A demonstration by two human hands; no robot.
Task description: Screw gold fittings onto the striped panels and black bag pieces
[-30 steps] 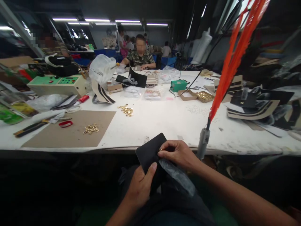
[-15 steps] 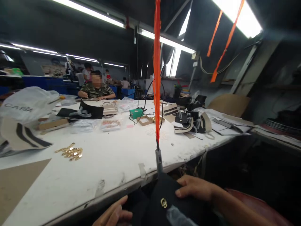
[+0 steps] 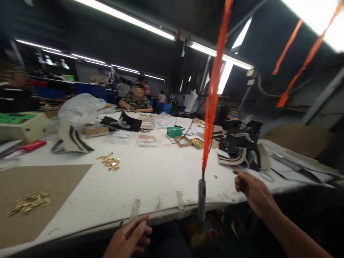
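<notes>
My right hand [image 3: 251, 188] reaches over the table's right front edge, index finger stretched out and the other fingers loosely curled, with nothing seen in it. Just beyond it lies a pile of black bag pieces [image 3: 233, 141] with clear plastic wrapping and a striped cream-and-black piece [image 3: 232, 157]. Low at the table's front edge, my left hand [image 3: 130, 236] is empty, its fingers apart and slightly bent. Between the hands a grey metal cylinder-shaped tool [image 3: 201, 200] hangs upright from an orange strip [image 3: 213, 89].
Gold metal parts [image 3: 110, 161] lie on the white table [image 3: 156, 179]; more gold parts [image 3: 30, 202] rest on brown board [image 3: 72, 179]. A green box [image 3: 174, 132] with cables stands farther back. A person in camouflage [image 3: 137, 100] sits across the table.
The black piece with the gold clasp has left my right hand, which has moved forward to the pile. The view has swung left, bringing in the board's gold parts and a machine.
</notes>
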